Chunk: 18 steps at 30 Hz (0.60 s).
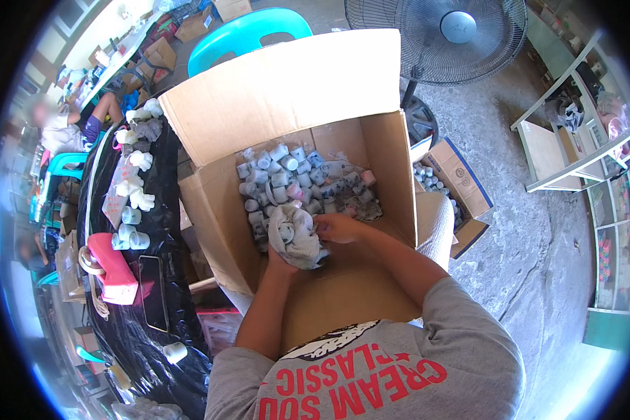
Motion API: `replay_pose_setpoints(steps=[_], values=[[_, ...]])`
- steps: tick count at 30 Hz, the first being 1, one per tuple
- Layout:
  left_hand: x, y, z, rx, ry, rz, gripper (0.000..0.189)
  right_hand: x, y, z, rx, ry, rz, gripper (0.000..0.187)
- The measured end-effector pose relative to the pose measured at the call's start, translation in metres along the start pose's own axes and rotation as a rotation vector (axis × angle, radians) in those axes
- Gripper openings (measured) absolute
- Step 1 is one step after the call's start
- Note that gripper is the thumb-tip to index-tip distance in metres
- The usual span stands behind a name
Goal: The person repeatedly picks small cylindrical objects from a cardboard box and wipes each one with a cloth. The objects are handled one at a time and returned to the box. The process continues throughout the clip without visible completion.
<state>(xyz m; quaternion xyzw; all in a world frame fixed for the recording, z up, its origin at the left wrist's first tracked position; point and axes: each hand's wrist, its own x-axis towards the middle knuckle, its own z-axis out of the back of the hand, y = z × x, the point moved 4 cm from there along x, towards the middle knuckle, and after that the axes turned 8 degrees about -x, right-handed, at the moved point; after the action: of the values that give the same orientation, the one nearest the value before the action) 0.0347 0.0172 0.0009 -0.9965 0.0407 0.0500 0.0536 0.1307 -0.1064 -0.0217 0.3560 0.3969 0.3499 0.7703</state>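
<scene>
A large open cardboard box [278, 89] stands before me, with many small whitish cylindrical pieces [289, 163] heaped in its far part, some of them pinkish. Over the near part of the box, my left hand [282, 260] holds a crumpled whitish cloth [299, 252] from below. Within the folds of the cloth lies a small pale piece with dark marks. My right hand [338, 228] is at the right edge of the cloth, its fingers bent; whether they pinch the cloth cannot be told.
On the left, a table under black plastic [173, 283] bears a phone [154, 293], a pink object [113, 268], white figurines [136, 186] and several small cylinders [131, 215]. A fan [436, 42], a turquoise chair [252, 26], a smaller box [459, 173] and shelving [556, 178] stand around. A seated person [65, 128] is far left.
</scene>
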Motion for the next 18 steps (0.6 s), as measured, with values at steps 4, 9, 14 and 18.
replay_pose_setpoints(steps=[4, 9, 14, 18], values=[[-0.006, 0.003, -0.005, 0.058, -0.305, -0.136, 0.052, 0.001, -0.003, 0.026, -0.049, -0.490, 0.015, 0.032], [-0.001, 0.009, -0.039, 0.109, -0.159, -0.148, 0.062, -0.006, 0.012, 0.050, 0.229, -0.872, 0.433, 0.023], [-0.001, 0.016, -0.034, 0.168, -0.132, 0.050, 0.063, -0.015, 0.044, 0.041, 0.737, -0.639, 0.587, 0.023], [-0.001, 0.017, -0.013, 0.255, -0.368, -0.111, 0.056, -0.025, 0.080, 0.015, 0.401, -0.465, 0.594, 0.026]])
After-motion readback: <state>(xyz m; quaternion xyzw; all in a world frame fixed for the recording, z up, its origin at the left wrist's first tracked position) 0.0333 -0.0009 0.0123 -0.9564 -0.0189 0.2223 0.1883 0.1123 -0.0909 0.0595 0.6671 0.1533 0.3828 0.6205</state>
